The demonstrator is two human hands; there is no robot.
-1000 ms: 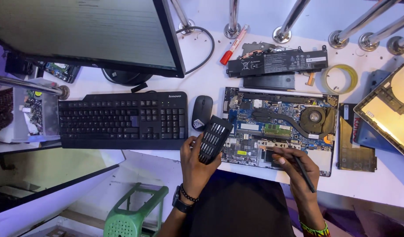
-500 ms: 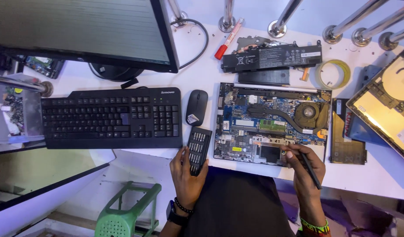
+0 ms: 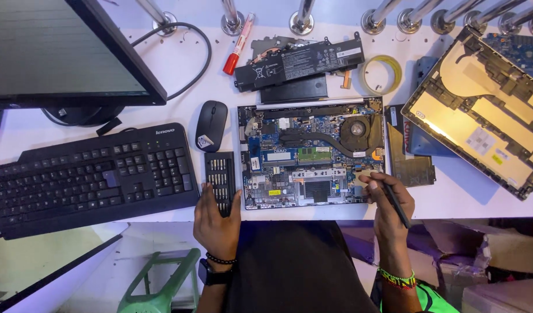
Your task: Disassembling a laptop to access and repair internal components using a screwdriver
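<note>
An opened laptop base (image 3: pixel 313 153) with its circuit board, fan and heat pipe exposed lies on the white table in front of me. My left hand (image 3: pixel 216 223) rests at the table's front edge with its fingers around the near end of a black screwdriver bit case (image 3: pixel 219 178), which lies flat between the keyboard and the laptop. My right hand (image 3: pixel 389 203) holds a thin black screwdriver (image 3: pixel 394 203) like a pen at the laptop's front right corner.
A black keyboard (image 3: pixel 92 177) and black mouse (image 3: pixel 211 124) sit to the left, under a monitor (image 3: pixel 57 49). Behind the laptop lie a removed battery (image 3: pixel 298 61), a red marker (image 3: pixel 237 43) and a tape roll (image 3: pixel 380 74). Another opened laptop shell (image 3: pixel 481 113) lies right.
My left hand has lowered the bit case from a raised, tilted hold down onto the table beside the laptop. The right hand has stayed at the laptop's front right corner.
</note>
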